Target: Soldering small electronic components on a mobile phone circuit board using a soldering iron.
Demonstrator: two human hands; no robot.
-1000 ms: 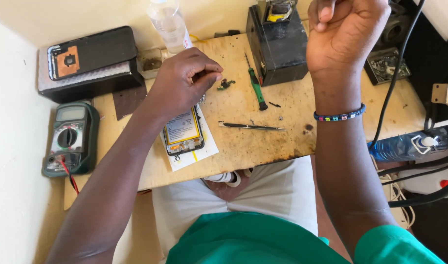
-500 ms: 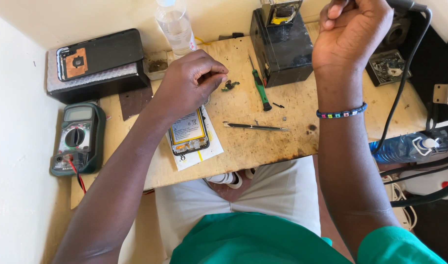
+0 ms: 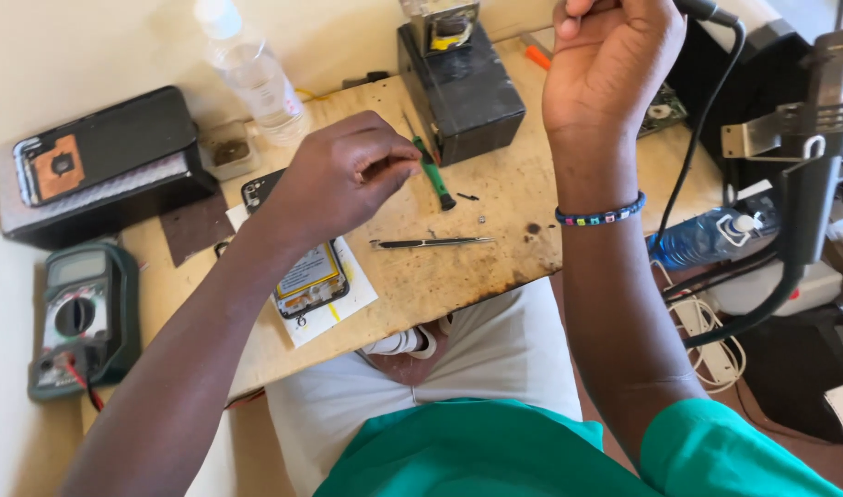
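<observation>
My left hand [image 3: 343,179] hovers over the wooden board [image 3: 504,221] with thumb and fingertips pinched together; I cannot see anything between them. Just below its wrist an opened phone [image 3: 309,278] with a yellow-edged battery lies on a white paper slip. My right hand [image 3: 615,64] is raised at the top right, closed in a fist around the handle of a corded tool, whose black cable [image 3: 716,101] runs down to the right. It wears a beaded bracelet. Metal tweezers [image 3: 431,243] and a green screwdriver [image 3: 433,175] lie on the board between the hands.
A black box-shaped battery [image 3: 463,92] and a clear plastic bottle [image 3: 251,74] stand at the back. A phone back cover [image 3: 90,161] rests on a black case at the left, with a multimeter [image 3: 81,317] below. At the right are a blue bottle [image 3: 707,235], a metal tool holder [image 3: 808,120] and a power strip [image 3: 707,322].
The view has shifted slightly. My left hand stays pinched above the phone; my right hand remains raised and closed around the corded tool.
</observation>
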